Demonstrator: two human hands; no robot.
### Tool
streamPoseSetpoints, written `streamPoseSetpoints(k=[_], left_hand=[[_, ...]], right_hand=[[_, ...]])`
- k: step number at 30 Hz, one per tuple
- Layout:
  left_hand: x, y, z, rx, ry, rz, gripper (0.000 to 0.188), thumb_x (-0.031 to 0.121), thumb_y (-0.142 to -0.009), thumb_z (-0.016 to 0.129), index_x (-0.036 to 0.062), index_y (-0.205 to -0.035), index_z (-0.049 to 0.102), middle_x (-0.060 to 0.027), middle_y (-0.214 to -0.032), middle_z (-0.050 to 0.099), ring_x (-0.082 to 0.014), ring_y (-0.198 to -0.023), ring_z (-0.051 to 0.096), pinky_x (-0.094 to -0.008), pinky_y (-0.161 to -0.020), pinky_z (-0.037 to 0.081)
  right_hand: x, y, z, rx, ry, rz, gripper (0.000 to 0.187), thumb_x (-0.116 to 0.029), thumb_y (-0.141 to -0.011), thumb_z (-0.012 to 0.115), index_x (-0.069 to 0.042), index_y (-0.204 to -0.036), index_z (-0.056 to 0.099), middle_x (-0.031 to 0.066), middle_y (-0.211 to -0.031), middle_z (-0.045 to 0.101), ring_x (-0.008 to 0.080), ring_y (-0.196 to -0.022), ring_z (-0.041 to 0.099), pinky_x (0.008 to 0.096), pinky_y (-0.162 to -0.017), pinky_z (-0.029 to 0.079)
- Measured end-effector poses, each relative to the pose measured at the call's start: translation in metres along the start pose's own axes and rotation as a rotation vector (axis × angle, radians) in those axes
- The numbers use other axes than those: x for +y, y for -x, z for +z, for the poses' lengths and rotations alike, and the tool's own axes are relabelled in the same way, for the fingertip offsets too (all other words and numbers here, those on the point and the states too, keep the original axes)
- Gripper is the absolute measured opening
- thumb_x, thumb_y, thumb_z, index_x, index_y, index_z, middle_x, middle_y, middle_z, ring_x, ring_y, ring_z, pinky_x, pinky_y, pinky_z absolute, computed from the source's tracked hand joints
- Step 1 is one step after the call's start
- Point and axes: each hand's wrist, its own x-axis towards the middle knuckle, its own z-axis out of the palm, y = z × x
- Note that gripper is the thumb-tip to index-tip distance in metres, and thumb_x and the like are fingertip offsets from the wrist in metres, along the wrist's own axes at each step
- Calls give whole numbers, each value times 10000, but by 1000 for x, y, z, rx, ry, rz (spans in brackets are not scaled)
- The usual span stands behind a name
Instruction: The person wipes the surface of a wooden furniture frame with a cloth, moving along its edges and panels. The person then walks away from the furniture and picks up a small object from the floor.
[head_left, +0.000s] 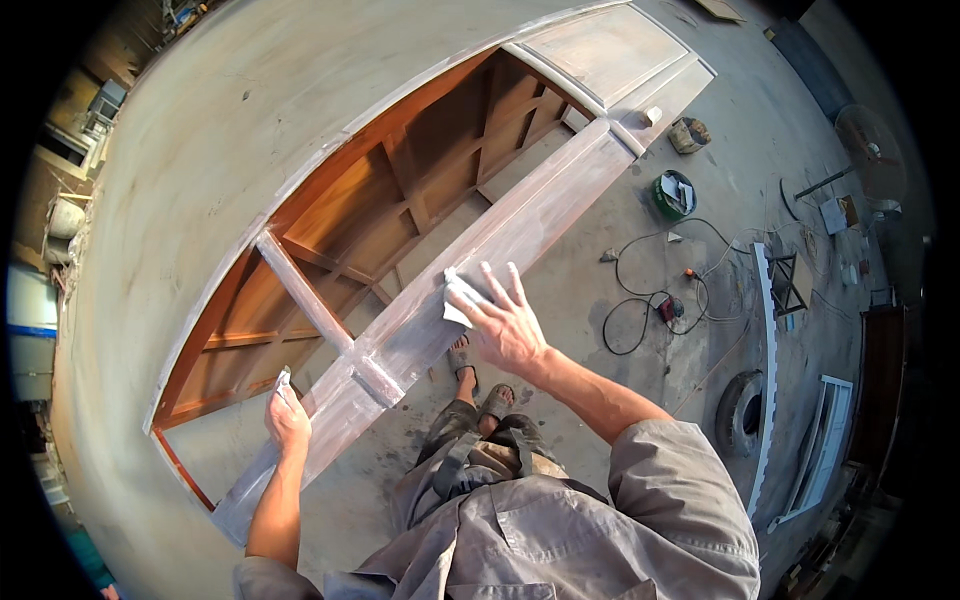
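Observation:
A large wooden piece of furniture (575,190) slants across the view in front of me, its front rail coated in whitish, dusty film. Its open bays show red-brown wood panels (350,205) inside. My right hand (512,328) rests on the front rail, fingers fanned out, pressing a white folded sheet (457,312), perhaps sandpaper, against the wood. Further left, my left hand (288,415) is closed at the rail's inner edge around a small whitish folded piece (284,382), whose kind is unclear. Fine white dust coats the fingertips of both hands.
A small white cup-like thing (651,116) stands on the furniture's far right end. Beyond it on the floor are a worn bucket (689,135), a green tub (674,195), looping cables (622,350) and a tyre (740,412). A long white trim board (766,370) lies at right.

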Motion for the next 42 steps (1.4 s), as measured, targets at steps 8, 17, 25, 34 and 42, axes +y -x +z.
streamPoseSetpoints(k=[8, 17, 25, 34, 42], left_hand=[[2, -1, 3, 34, 32, 26, 423, 297, -1092, 444, -33, -1188, 691, -297, -1076, 693, -490, -1030, 638, -538, -875, 489], [5, -7, -2, -60, -35, -63, 433, 315, -1090, 446, -33, -1190, 685, -299, -1088, 691, -496, -1021, 633, -545, -872, 485], [21, -7, -11, -94, -25, -64, 450, 324, -1098, 440, -62, -1173, 660, -310, -1105, 683, -502, -1042, 624, -533, -878, 480], [7, -6, 0, -35, -40, -81, 452, 339, -1091, 454, -46, -1117, 688, -315, -1004, 686, -506, -961, 640, -558, -834, 484], [7, -5, -4, -21, -17, -40, 384, 310, -1070, 490, 24, -1192, 716, -257, -1076, 720, -470, -1014, 662, -535, -873, 513]], right_hand=[[-10, 21, 6, 78, -60, 195, 708, -114, -821, 658, -136, -1513, 511, 87, -1557, 527, 447, -1550, 276, 670, -1269, 116], [89, 18, -22, 205, 145, 355, 622, -150, -902, 666, -141, -1509, 531, 80, -1493, 601, 453, -1547, 278, 675, -1260, 117], [143, 20, -54, 221, 200, 377, 630, -62, -856, 683, -130, -1473, 575, 111, -1390, 672, 427, -1557, 262, 664, -1259, 136], [134, 9, -50, 207, 169, 339, 589, -87, -869, 675, -105, -1451, 585, 130, -1367, 685, 452, -1550, 269, 673, -1251, 137], [-67, 33, 16, -94, -180, -87, 805, -118, -712, 734, -162, -1493, 547, 89, -1420, 650, 404, -1565, 270, 692, -1265, 103]])
